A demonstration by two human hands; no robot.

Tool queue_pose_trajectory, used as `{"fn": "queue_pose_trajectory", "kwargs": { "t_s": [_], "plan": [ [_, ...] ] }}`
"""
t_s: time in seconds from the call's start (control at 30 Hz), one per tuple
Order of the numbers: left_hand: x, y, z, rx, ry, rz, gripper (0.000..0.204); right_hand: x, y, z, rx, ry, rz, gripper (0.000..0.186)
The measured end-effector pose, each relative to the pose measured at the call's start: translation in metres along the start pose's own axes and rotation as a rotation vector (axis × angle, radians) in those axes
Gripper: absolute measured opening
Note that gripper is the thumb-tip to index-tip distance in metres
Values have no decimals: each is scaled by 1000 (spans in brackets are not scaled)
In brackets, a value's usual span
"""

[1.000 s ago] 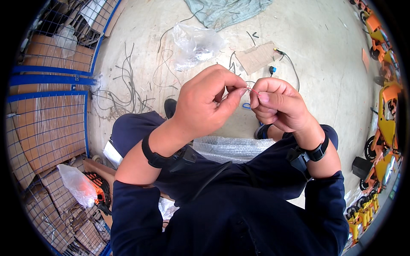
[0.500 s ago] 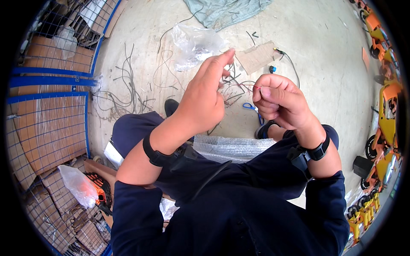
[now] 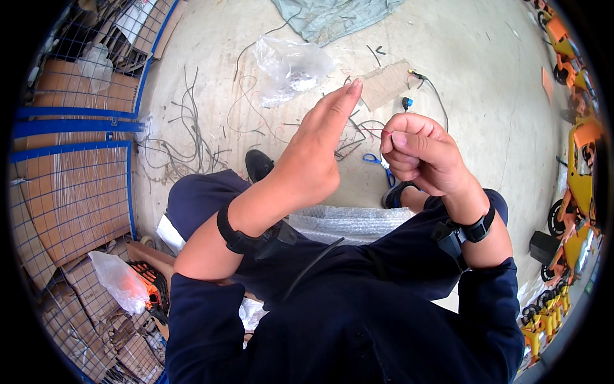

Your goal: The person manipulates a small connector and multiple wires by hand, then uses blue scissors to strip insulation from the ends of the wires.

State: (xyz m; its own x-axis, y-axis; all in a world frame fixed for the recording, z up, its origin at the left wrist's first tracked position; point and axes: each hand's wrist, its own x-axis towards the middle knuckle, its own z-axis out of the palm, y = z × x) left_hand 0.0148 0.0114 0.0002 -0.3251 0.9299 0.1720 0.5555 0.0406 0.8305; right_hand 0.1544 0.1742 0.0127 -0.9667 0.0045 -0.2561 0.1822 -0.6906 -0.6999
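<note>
My right hand (image 3: 419,153) pinches a thin red wire (image 3: 387,134) between thumb and forefinger, its other fingers curled. My left hand (image 3: 310,150) is raised just left of it, fingers stretched out and pointing away from me, with nothing visible held. On the concrete floor beyond and below my hands lie blue-handled scissors (image 3: 373,159), partly behind my right hand, loose dark and red wire scraps (image 3: 348,146), and a small blue-capped part (image 3: 407,103).
Tangled cables (image 3: 192,128), a plastic bag (image 3: 288,64), cardboard (image 3: 380,86) and a pale cloth (image 3: 339,13) lie on the floor. Blue mesh cages with cardboard (image 3: 70,198) stand at left, orange-yellow wheeled items (image 3: 579,179) at right. Bubble wrap (image 3: 336,224) is between my legs.
My left hand has let go of the red wire and straightened its fingers, drawing away, then shifting slightly right. My right hand still pinches the wire, almost in place.
</note>
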Motion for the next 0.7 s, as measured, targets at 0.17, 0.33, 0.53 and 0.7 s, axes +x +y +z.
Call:
{"fn": "queue_pose_trajectory", "kwargs": {
  "t_s": [0.17,0.33,0.53,0.7],
  "plan": [
    [1,1,0,-1,2,-11,92,1,0,-1,2,-4,-1,17],
    [-1,-1,2,16,40,-34,83,1,0,-1,0,-3,0,18],
    [0,4,-3,-5,51,1,74,0,0,-1,7,-6,4,18],
    [0,-3,-1,14,8,101,78,0,1,0,-22,1,4,17]
  ]
}}
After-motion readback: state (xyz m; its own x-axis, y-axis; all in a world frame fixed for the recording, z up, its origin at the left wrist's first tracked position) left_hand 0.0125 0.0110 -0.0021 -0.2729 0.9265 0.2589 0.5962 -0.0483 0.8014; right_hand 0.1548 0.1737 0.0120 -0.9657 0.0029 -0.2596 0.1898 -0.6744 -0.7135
